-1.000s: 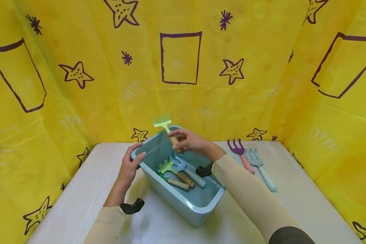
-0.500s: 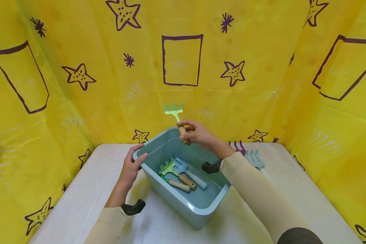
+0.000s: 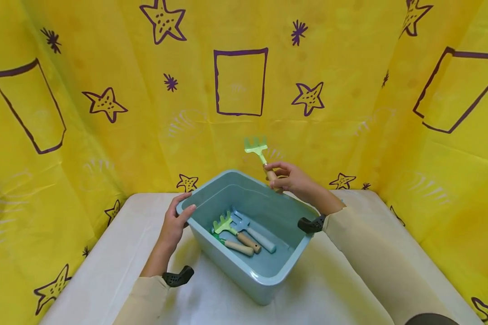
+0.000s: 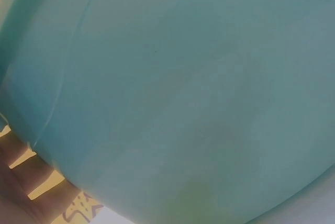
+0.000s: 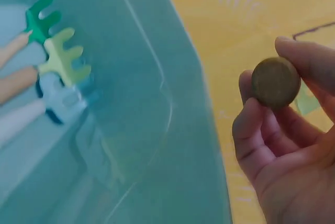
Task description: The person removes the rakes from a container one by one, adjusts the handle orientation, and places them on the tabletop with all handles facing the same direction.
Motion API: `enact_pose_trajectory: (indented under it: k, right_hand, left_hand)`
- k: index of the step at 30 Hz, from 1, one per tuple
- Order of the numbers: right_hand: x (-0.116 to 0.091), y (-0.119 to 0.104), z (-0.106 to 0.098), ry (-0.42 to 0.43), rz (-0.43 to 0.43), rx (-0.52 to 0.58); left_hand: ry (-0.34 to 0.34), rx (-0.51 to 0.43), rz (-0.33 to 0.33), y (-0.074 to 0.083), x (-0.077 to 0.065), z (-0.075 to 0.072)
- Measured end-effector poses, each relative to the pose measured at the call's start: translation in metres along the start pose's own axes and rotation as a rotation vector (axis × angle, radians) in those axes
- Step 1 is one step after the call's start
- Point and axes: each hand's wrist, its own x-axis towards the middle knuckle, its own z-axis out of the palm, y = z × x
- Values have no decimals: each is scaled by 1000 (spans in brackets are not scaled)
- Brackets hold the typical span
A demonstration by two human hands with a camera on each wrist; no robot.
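Note:
My right hand pinches the wooden handle of a small light green hand rake, held up over the back right rim of a blue plastic bin. Its tines point up and away. In the right wrist view the round end of the rake's handle faces the camera between thumb and fingers. My left hand grips the bin's left corner, thumb over the rim and fingers round the outside. Within the bin lie another light green hand rake, a blue one and a dark green one with a pale wooden handle.
The bin stands at an angle on a white-covered table. Yellow sheeting with purple drawings rises close behind the table and on both sides. My right sleeve covers part of the table's right side.
My right hand has carried the light green rake rightward, from above the bin's inside to its back right rim. The purple and blue rakes on the table are now behind my arm.

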Motion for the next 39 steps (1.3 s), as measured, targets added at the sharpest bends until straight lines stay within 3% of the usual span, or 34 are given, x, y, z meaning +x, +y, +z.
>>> enact_pose_trajectory:
  k: [14, 24, 39]
  right_hand:
    - [-53, 15, -53, 149, 139, -115]
    - [-86, 43, -91, 174, 144, -176]
    - [-133, 78, -130, 177, 177, -206]
  left_hand:
    - [11, 32, 15, 1, 2, -3]
    - [6, 27, 15, -1, 2, -2]
    - [1, 7, 27, -1, 0, 0]
